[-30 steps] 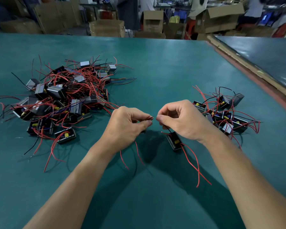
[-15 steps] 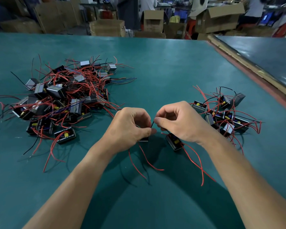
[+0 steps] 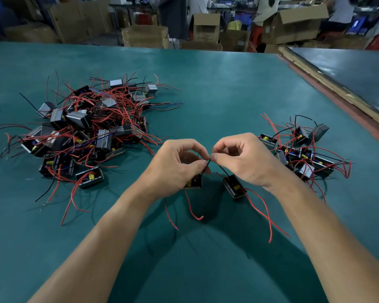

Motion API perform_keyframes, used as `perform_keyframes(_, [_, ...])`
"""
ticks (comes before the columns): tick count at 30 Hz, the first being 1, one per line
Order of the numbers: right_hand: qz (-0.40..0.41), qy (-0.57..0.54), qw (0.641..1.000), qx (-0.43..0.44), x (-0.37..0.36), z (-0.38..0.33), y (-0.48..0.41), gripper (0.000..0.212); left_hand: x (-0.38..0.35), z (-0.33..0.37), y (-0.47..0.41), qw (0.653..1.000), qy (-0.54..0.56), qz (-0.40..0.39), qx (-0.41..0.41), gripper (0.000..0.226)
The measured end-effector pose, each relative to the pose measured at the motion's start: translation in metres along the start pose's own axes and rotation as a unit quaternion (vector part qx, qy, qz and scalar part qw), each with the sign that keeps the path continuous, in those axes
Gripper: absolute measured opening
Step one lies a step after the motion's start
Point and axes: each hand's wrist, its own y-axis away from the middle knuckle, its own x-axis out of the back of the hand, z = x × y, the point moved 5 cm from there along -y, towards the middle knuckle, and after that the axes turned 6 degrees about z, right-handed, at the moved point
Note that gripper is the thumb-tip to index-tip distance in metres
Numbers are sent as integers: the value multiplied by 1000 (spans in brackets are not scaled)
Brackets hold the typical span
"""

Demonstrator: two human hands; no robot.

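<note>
the left hand (image 3: 177,167), just right of the big tangled pile (image 3: 85,127) of wired modules, pinches a black lead (image 3: 206,166) between thumb and forefinger. its other fingers curl over the left module (image 3: 194,184), which shows under the palm, low over the counter (image 3: 206,84); whether it touches i cannot tell. a second ago the two pinches stood a little apart. now they have closed in until the fingertips meet and the lead ends cross between them. that suggests the ends are being twisted together, with the join only just begun. the right hand (image 3: 245,160) pinches the second black lead (image 3: 223,171), which runs down to the right module (image 3: 234,186) lying on the counter below it, red leads (image 3: 263,211) trailing toward the viewer. the smaller pile (image 3: 304,154) lies further right, likely finished work.
</note>
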Motion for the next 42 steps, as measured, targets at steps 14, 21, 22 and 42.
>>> perform_keyframes(14, [30,-50,995,-78,-4,2,-1,27,3,-1,-2,1000,-3,16,5,12])
perform_keyframes(21, [15,-75,994,-79,4,2,0,23,4,-5,-1,999,21,17,40,12])
perform_keyframes(22, [7,-73,994,-76,3,1,1,22,4,-6,-1,999,21,16,43,12])
perform_keyframes(42, [-1,-20,1000,-4,-1,-8,4,15,0,-6,-2,999,49,-9,23,13])
